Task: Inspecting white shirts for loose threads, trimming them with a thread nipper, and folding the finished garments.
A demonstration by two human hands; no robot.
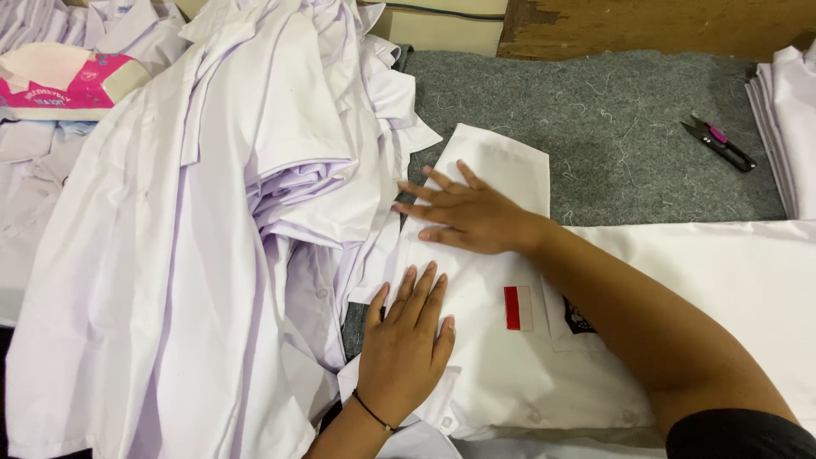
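I saw a white shirt (510,357) lying flat across the lower middle and right of the frame, on a table (629,136) covered with grey felt. A small red-and-white patch (518,308) sat on its chest pocket, with a dark badge (576,318) just beside it, partly hidden by the forearm. The sleeve (501,166) was folded up toward the centre of the frame.

My left hand (406,348) lay flat on the shirt at lower centre, fingers (425,293) extended and close together, palm down, holding nothing. A thin dark band circled its wrist. My right hand (467,214) reached in from the right and pressed flat on the sleeve near its base, fingers slightly spread and pointing left, pinching nothing.

Just left of both hands, a big heap of white shirts (212,212) filled the left half of the frame. On it, at upper left, sat a pink and white box (72,81). Small black thread snips (718,143) with a pink mark lay on the felt at upper right, well apart from the hands, near a neat stack of folded white cloth (786,127) at the right edge.
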